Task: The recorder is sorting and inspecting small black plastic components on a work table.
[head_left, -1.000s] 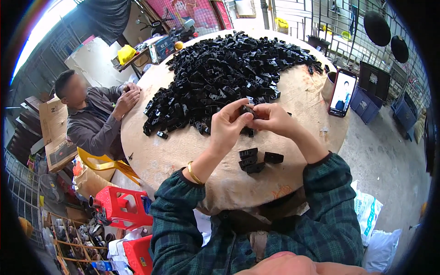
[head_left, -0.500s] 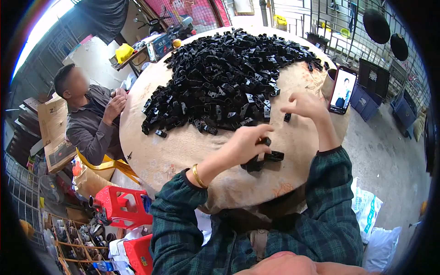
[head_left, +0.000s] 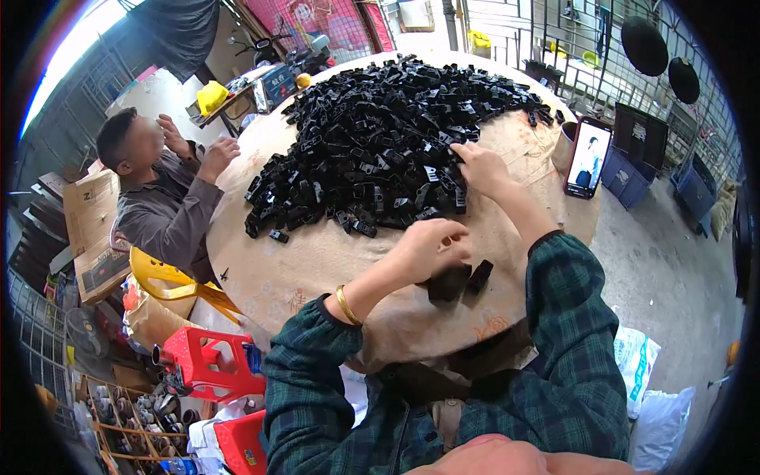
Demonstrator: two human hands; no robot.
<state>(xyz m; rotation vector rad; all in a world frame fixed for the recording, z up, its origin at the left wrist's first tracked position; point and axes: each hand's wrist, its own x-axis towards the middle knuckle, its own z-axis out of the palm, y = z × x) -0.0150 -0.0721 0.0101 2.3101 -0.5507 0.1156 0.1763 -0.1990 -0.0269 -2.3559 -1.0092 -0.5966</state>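
A large heap of black plastic clip-like parts [head_left: 372, 150] covers much of the round table. My right hand [head_left: 484, 169] reaches to the heap's right edge, fingers stretched out, fingertips among the parts. Nearer to me, my left hand [head_left: 431, 247], with a gold bangle on its wrist, hovers with curled fingers; a small dark thing seems to be between them, too blurred to name. Just below its fingers is a dark block-like thing [head_left: 449, 286], partly smeared. Beside that, a single black part [head_left: 480, 276] stands tilted on the cloth.
A beige patterned cloth [head_left: 380, 317] covers the table. A phone [head_left: 588, 158] leans upright against a cup [head_left: 563, 146] at the right. Across the left edge sits another person [head_left: 162, 198], hands raised. Red stools [head_left: 210, 360] and white bags [head_left: 661, 419] stand on the floor.
My right hand has moved up and left to the heap; the small black part beneath it no longer shows there. Near my left hand, the black parts have shifted. The other person has raised both hands.
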